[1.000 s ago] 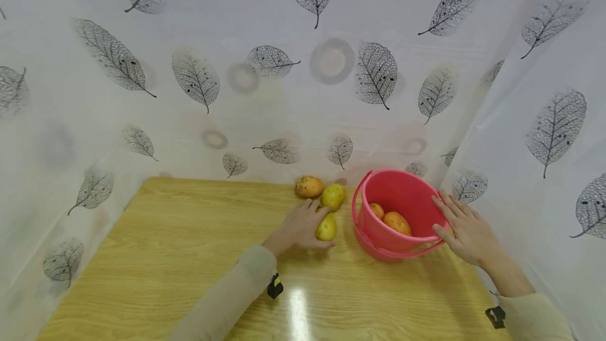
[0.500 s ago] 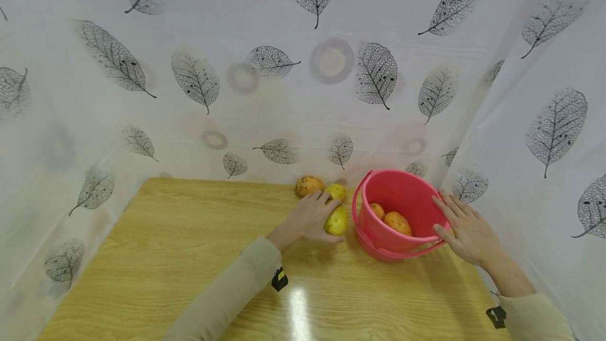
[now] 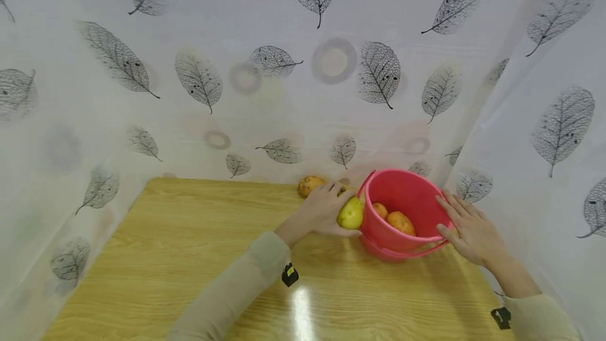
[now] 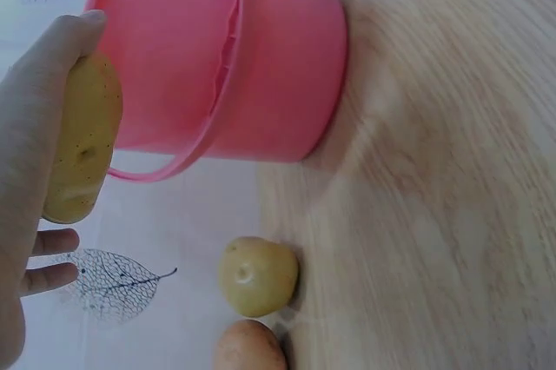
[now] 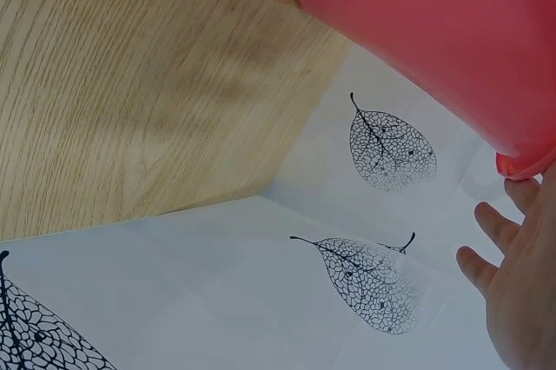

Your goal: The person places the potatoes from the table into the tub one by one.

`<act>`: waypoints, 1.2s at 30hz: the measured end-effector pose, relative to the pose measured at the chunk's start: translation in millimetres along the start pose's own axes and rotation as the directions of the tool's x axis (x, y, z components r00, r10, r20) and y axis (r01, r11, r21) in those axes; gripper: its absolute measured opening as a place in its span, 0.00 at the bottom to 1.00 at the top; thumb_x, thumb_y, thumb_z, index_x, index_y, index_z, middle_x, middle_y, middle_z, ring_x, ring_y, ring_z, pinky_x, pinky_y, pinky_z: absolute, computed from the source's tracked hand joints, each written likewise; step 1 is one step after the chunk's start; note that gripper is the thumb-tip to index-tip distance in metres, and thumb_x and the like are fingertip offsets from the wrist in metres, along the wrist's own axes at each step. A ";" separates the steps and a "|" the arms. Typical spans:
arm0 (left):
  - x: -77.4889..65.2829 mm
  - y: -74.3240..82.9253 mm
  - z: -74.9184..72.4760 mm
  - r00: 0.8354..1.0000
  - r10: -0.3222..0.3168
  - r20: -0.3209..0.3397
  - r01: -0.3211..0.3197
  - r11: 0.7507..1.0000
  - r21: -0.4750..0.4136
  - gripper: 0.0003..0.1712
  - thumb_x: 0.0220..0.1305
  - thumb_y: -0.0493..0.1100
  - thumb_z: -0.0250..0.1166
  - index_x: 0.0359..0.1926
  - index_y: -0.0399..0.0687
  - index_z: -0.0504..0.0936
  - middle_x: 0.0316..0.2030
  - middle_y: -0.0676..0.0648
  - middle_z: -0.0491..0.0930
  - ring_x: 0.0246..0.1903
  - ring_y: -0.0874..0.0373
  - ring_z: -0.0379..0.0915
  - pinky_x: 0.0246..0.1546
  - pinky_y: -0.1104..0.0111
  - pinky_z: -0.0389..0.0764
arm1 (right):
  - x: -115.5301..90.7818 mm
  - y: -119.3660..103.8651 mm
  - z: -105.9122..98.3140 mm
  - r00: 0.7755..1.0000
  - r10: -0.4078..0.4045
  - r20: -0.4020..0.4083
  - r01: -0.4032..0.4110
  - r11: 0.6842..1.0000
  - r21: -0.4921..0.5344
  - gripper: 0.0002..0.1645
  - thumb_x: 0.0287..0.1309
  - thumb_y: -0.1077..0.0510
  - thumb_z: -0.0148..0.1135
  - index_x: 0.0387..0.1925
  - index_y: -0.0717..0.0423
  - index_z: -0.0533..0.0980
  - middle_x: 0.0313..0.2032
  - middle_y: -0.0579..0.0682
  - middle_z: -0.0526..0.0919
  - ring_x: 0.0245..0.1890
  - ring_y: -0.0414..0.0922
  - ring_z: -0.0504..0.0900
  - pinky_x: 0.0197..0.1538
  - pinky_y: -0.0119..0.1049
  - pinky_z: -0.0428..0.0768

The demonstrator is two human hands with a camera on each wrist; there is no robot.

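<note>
Right now, the person's left hand (image 3: 324, 214) pinches a smooth, round yellow potato (image 3: 351, 214) between its thumb and fingers, spread just as wide as the potato. In the left wrist view, two fingertips (image 4: 52, 257) stick out past it without touching. The potato is up off the pale wooden table (image 3: 189, 236), just beside the left side of a pink plastic bucket (image 3: 384, 237). The right hand (image 3: 473, 236) touches the bucket's right rim, its fingers apart and nearly straight. The left hand hides part of its potato, and covers most of another round yellow potato (image 4: 258, 276) in the head view. Next to that one, an oval orange-brown potato (image 3: 311, 186) is cut off in the left wrist view. Two orange potatoes (image 3: 400, 222) show inside the bucket; its deepest part is hard to see. Half a second ago, the held potato was farther left, away from the bucket. The right hand has stayed at the rim.
</note>
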State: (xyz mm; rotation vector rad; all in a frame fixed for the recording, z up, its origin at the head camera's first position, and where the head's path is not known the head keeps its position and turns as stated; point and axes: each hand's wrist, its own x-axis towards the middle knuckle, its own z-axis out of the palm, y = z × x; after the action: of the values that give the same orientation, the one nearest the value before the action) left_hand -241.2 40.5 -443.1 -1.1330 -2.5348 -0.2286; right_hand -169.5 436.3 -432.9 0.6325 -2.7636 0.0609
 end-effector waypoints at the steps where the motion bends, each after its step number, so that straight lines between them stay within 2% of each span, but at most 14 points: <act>1: 2.1 1.8 -2.2 1.000 0.001 0.001 -0.001 1.000 -0.009 0.57 0.52 0.86 0.62 0.74 0.58 0.72 0.64 0.46 0.78 0.63 0.51 0.76 0.61 0.57 0.84 | -0.4 0.0 -0.5 1.000 0.001 0.001 -0.001 1.000 0.000 0.44 0.75 0.43 0.54 0.82 0.58 0.57 0.86 0.51 0.47 0.84 0.57 0.53 0.78 0.19 0.21; 6: 11.6 10.2 -12.4 1.000 -0.005 0.015 0.005 1.000 -0.020 0.56 0.53 0.85 0.63 0.73 0.59 0.72 0.62 0.48 0.77 0.61 0.52 0.76 0.62 0.58 0.82 | -1.3 0.7 -1.1 1.000 0.002 0.009 -0.002 1.000 -0.009 0.44 0.75 0.43 0.54 0.82 0.58 0.57 0.86 0.51 0.46 0.85 0.55 0.51 0.77 0.18 0.21; 12: 25.3 17.2 -22.2 0.999 -0.003 0.035 0.003 1.000 -0.005 0.54 0.53 0.86 0.61 0.72 0.60 0.72 0.62 0.51 0.77 0.64 0.54 0.74 0.65 0.60 0.80 | -1.9 2.8 0.6 1.000 -0.002 0.006 0.002 1.000 -0.008 0.45 0.74 0.44 0.56 0.82 0.58 0.57 0.86 0.50 0.45 0.87 0.50 0.43 0.77 0.18 0.21; 18: 39.1 25.7 -29.9 0.997 0.019 0.069 -0.021 0.999 0.032 0.54 0.56 0.87 0.57 0.75 0.62 0.69 0.61 0.51 0.77 0.62 0.56 0.72 0.60 0.63 0.82 | -1.4 3.6 1.2 1.000 -0.002 0.005 0.002 1.000 -0.017 0.45 0.74 0.44 0.55 0.83 0.58 0.56 0.86 0.49 0.44 0.88 0.48 0.40 0.78 0.19 0.21; 25: 53.1 34.2 -30.3 0.995 0.050 0.082 -0.055 0.996 0.066 0.55 0.56 0.88 0.56 0.75 0.62 0.68 0.62 0.50 0.77 0.61 0.57 0.72 0.62 0.64 0.79 | -3.0 2.5 2.1 1.000 0.005 0.005 -0.005 1.000 -0.015 0.45 0.75 0.43 0.54 0.83 0.56 0.55 0.86 0.48 0.43 0.88 0.46 0.38 0.78 0.20 0.21; 30: 60.1 39.0 -26.8 0.994 0.049 0.101 -0.056 0.996 0.067 0.54 0.56 0.88 0.54 0.74 0.64 0.67 0.63 0.51 0.76 0.63 0.57 0.72 0.64 0.62 0.78 | -3.5 2.8 4.0 1.000 0.012 0.004 -0.012 1.000 -0.013 0.45 0.74 0.43 0.55 0.83 0.55 0.55 0.86 0.46 0.43 0.88 0.44 0.37 0.78 0.20 0.21; 36: 69.0 44.9 -23.3 0.994 0.042 0.106 -0.046 0.998 0.043 0.52 0.56 0.88 0.54 0.72 0.66 0.68 0.59 0.52 0.75 0.58 0.59 0.72 0.56 0.64 0.79 | -2.8 2.2 2.9 1.000 0.017 0.004 -0.017 1.000 -0.007 0.45 0.74 0.44 0.55 0.83 0.56 0.55 0.86 0.50 0.45 0.88 0.49 0.41 0.78 0.22 0.21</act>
State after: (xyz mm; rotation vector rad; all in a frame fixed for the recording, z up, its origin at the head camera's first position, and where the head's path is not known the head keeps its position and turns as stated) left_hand -244.4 111.2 -395.1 -1.2116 -2.5886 -0.1021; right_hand -168.9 439.2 -436.5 0.6081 -2.7725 0.0534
